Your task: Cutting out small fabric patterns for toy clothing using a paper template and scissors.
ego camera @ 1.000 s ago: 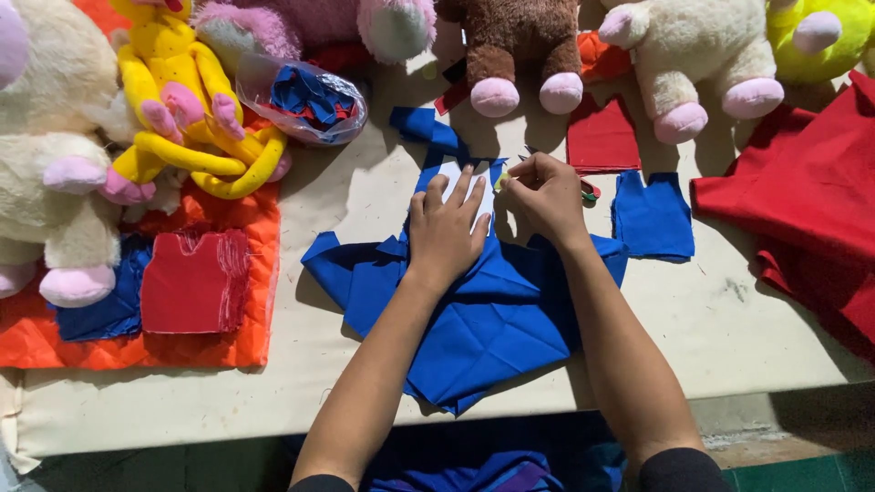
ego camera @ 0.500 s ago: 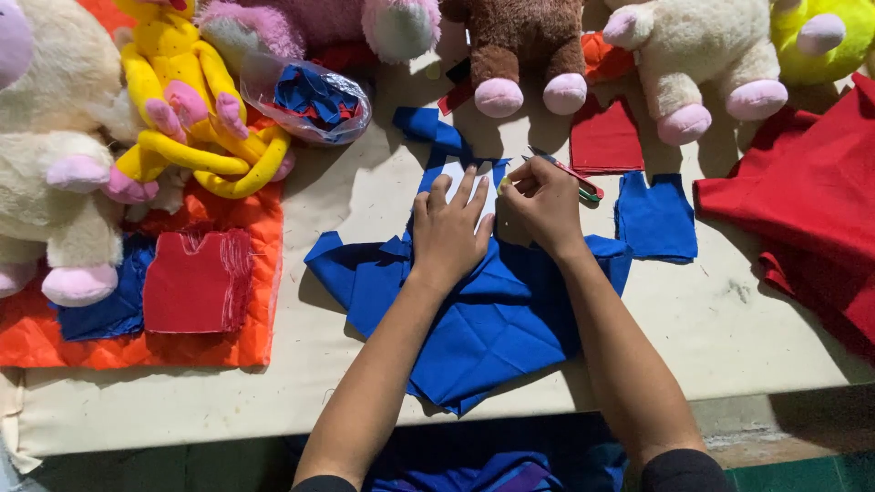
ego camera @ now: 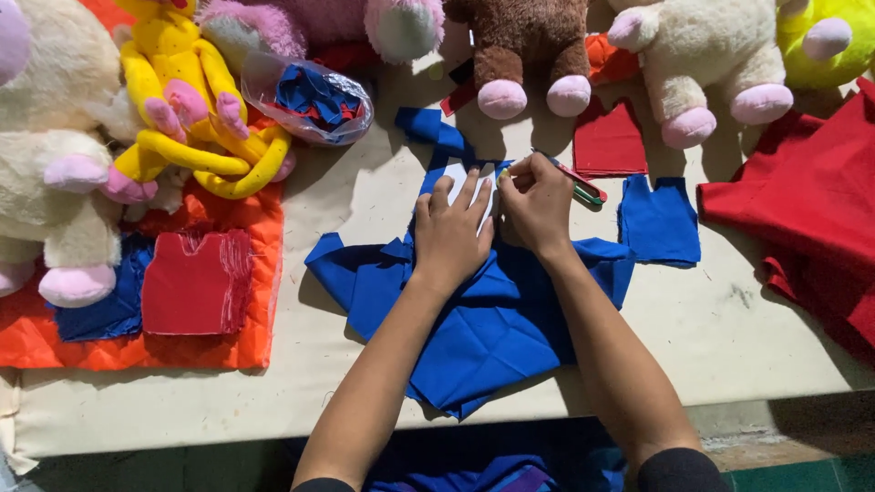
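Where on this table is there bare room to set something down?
Bare table shows right of the blue fabric, below the small blue cut piece. Another strip lies under the orange quilted cloth. The far edge is crowded with plush toys.

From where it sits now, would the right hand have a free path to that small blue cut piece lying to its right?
Probably yes. The right hand is close to the small blue cut piece, with only bare table between them. It does hold a pen-like tool.
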